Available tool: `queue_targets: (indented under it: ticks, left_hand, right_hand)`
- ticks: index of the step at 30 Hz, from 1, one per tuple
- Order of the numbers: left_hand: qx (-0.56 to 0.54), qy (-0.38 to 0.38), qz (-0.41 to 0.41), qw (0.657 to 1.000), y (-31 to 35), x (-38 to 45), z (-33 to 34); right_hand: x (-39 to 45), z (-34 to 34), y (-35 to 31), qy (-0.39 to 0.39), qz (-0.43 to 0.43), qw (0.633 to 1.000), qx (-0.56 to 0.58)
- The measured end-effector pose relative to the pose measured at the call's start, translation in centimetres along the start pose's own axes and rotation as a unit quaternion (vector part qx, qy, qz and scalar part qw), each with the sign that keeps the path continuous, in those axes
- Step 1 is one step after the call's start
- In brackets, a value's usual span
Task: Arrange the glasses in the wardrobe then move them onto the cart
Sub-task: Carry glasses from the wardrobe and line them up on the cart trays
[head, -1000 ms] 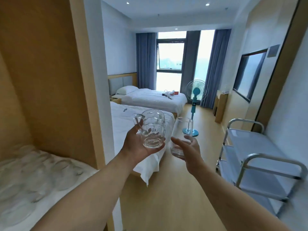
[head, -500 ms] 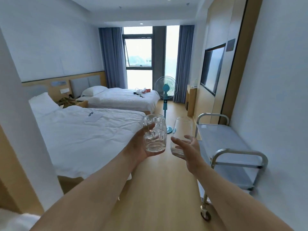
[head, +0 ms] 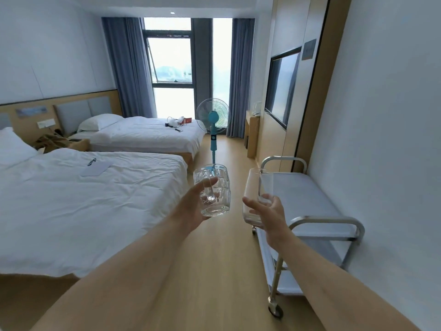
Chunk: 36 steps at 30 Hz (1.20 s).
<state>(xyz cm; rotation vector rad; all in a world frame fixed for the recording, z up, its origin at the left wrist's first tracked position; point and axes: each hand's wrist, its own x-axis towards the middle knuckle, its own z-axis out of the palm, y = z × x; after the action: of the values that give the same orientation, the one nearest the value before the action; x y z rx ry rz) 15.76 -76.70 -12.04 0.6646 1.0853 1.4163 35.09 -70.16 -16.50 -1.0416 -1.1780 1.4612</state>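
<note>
My left hand [head: 191, 209] curls its fingers [head: 210, 182] round a dimpled glass mug [head: 216, 194], held upright at 12 o'clock. My right hand [head: 268, 212] wraps a plain tumbler [head: 256, 187], tilted slightly, just beside the mug. The steel cart [head: 310, 206] stands at 2 o'clock against the wall. Beds [head: 83, 199] lie at 10 o'clock, a blue fan [head: 213, 120] beyond.

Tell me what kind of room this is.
Most likely a hotel twin room: two made-up white beds side by side, a wall-mounted TV, floor-length curtains at the window, and a steel service cart by the wall.
</note>
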Motion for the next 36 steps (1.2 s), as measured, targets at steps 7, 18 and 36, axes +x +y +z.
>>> queue_targets:
  ticks: [7, 18, 36]
  left_hand:
    - [0.041, -0.040, 0.025, 0.998, 0.5, 9.8, -1.6]
    - [0.140, -0.097, 0.035, 0.985, 5.3, 25.7, -4.3]
    - [0.182, -0.143, 0.020, 0.973, 5.4, 47.9, -4.0]
  right_hand:
    - [7.1, 1.3, 1.2, 0.044, -0.005, 0.999, -0.003]
    - [19.6, 6.1, 1.3, 0.139, -0.027, 0.990, 0.006]
    - [39.7, 5.7, 4.8, 0.218, -0.001, 0.976, 0.011]
